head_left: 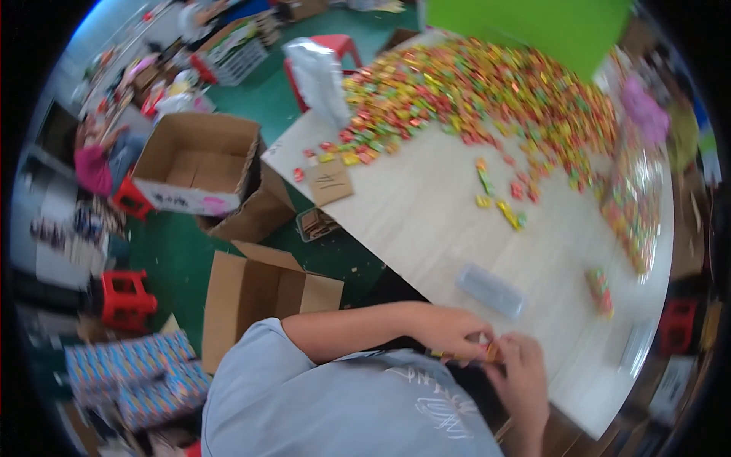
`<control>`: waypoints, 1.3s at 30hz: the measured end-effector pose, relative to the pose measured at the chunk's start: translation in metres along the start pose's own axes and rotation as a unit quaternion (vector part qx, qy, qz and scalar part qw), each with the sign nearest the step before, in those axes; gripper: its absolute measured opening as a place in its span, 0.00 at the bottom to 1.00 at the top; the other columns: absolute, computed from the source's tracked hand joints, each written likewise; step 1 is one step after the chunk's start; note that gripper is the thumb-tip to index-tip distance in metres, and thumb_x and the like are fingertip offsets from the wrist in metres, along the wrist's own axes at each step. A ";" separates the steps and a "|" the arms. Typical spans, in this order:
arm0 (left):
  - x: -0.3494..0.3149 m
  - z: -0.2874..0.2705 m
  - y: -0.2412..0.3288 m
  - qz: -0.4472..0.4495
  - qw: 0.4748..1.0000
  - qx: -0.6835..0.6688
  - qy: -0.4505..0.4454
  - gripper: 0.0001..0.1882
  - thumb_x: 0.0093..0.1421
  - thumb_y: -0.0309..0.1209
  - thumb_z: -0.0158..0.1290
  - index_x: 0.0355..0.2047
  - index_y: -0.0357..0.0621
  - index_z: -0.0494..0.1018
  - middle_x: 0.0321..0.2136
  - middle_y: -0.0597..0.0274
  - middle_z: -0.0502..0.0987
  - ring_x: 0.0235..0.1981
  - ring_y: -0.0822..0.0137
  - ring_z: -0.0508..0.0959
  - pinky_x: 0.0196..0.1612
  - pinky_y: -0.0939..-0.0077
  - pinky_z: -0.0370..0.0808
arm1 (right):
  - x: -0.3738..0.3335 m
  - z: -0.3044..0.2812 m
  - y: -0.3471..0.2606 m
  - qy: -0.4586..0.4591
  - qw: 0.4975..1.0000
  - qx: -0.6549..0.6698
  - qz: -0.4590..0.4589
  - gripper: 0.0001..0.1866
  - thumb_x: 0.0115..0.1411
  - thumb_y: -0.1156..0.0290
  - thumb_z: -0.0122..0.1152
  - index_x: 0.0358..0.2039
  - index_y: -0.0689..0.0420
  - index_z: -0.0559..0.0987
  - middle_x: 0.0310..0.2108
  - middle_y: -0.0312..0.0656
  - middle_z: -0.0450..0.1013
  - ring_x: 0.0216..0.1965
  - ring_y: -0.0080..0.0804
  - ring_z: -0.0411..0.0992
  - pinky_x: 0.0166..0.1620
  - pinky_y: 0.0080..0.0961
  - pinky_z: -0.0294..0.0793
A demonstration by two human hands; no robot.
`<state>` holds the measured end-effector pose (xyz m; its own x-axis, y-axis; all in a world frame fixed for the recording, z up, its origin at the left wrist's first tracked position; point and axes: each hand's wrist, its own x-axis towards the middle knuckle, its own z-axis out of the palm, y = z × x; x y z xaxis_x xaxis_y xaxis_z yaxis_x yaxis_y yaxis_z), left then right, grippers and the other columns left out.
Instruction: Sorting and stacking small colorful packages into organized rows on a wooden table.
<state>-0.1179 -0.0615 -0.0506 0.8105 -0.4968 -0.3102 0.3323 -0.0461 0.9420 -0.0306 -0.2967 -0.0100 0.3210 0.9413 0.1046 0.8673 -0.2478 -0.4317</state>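
Close to my body, at the table's near edge, my left hand (455, 332) and my right hand (525, 375) meet with fingers pinched together. Between them is a short row of small foil-wrapped candies (493, 353), red and yellow, partly hidden by the fingers. Just beyond, a clear plastic tray (491, 291) lies on the white table (403, 206). To its right is a small clear packet of candies (599, 292). A wide heap of wrapped candies (480, 91) in red, yellow, green and orange covers the table's far side, with a few strays (485, 181) nearer me.
A large clear bag of candies (636, 206) stands at the right edge. One cardboard piece (329, 181) lies on the left corner. Open cardboard boxes (228, 305) and a red stool (128, 299) stand on the green floor to the left. A person (95, 164) sits farther off.
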 end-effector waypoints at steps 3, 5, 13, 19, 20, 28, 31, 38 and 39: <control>-0.009 0.007 -0.019 0.016 0.999 0.038 0.000 0.21 0.71 0.40 0.53 0.54 0.35 0.71 0.32 0.55 0.83 0.25 0.65 0.83 0.28 0.69 0.81 | -0.007 0.019 -0.004 -0.067 0.998 0.013 -0.015 0.30 0.53 0.71 0.75 0.57 0.58 0.76 0.53 0.53 0.75 0.54 0.57 0.73 0.59 0.53 0.71; -0.014 0.019 -0.046 -0.024 0.995 -0.089 -0.029 0.20 0.72 0.42 0.52 0.50 0.36 0.71 0.30 0.52 0.82 0.21 0.65 0.82 0.23 0.71 0.80 | -0.001 0.033 -0.016 -0.082 0.995 0.040 -0.041 0.27 0.56 0.71 0.74 0.56 0.60 0.78 0.54 0.55 0.76 0.55 0.59 0.72 0.61 0.51 0.70; -0.041 0.024 -0.071 0.012 0.989 -0.140 0.043 0.18 0.72 0.44 0.52 0.44 0.38 0.72 0.23 0.61 0.78 0.18 0.70 0.78 0.20 0.74 0.74 | 0.025 0.051 -0.029 -0.083 0.989 0.034 -0.114 0.29 0.53 0.70 0.77 0.56 0.60 0.77 0.55 0.54 0.76 0.55 0.58 0.73 0.61 0.50 0.71; -0.021 0.017 -0.112 0.112 0.984 -0.101 0.096 0.13 0.71 0.38 0.51 0.45 0.39 0.70 0.24 0.62 0.75 0.18 0.70 0.77 0.20 0.74 0.73 | 0.040 0.051 -0.044 -0.084 0.990 0.017 -0.113 0.31 0.53 0.70 0.78 0.57 0.58 0.76 0.57 0.53 0.74 0.57 0.57 0.72 0.62 0.48 0.70; -0.023 0.014 -0.115 0.066 0.988 -0.113 0.080 0.14 0.72 0.38 0.50 0.47 0.39 0.71 0.28 0.62 0.76 0.22 0.72 0.78 0.23 0.76 0.74 | 0.041 0.049 -0.049 -0.104 0.990 0.012 -0.099 0.31 0.53 0.69 0.78 0.56 0.58 0.76 0.58 0.54 0.74 0.58 0.56 0.72 0.63 0.48 0.70; -0.051 0.009 -0.089 0.003 0.998 -0.055 0.023 0.19 0.74 0.41 0.52 0.54 0.38 0.72 0.42 0.62 0.78 0.42 0.72 0.77 0.44 0.74 0.76 | 0.046 0.057 -0.051 -0.100 0.990 0.044 -0.089 0.16 0.63 0.69 0.68 0.49 0.58 0.78 0.49 0.53 0.75 0.51 0.57 0.73 0.57 0.46 0.72; -0.056 0.012 -0.084 0.032 0.998 -0.055 0.030 0.18 0.74 0.41 0.52 0.53 0.39 0.72 0.41 0.62 0.78 0.40 0.73 0.78 0.41 0.75 0.76 | 0.051 0.046 -0.060 -0.115 0.988 0.051 -0.085 0.15 0.62 0.69 0.68 0.47 0.58 0.78 0.46 0.51 0.76 0.49 0.56 0.73 0.55 0.45 0.73; -0.040 0.014 -0.099 0.019 0.994 -0.111 0.008 0.18 0.73 0.40 0.52 0.54 0.40 0.72 0.40 0.63 0.78 0.40 0.73 0.78 0.40 0.75 0.76 | 0.045 0.048 -0.052 -0.104 0.984 0.107 -0.092 0.14 0.62 0.70 0.69 0.45 0.58 0.77 0.45 0.51 0.76 0.48 0.55 0.74 0.54 0.45 0.73; -0.037 0.015 -0.104 0.026 0.993 -0.116 0.015 0.15 0.72 0.38 0.51 0.51 0.40 0.71 0.39 0.63 0.77 0.33 0.74 0.79 0.33 0.77 0.76 | 0.045 0.049 -0.054 -0.102 0.981 0.128 -0.108 0.14 0.62 0.70 0.69 0.45 0.58 0.77 0.45 0.51 0.76 0.48 0.55 0.74 0.55 0.45 0.73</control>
<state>-0.1898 -0.0512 -0.1351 0.8423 -0.4674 -0.2685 0.3891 0.1823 0.9030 -0.0812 -0.2295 -0.0256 0.0347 0.9982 0.0495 0.7744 0.0044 -0.6327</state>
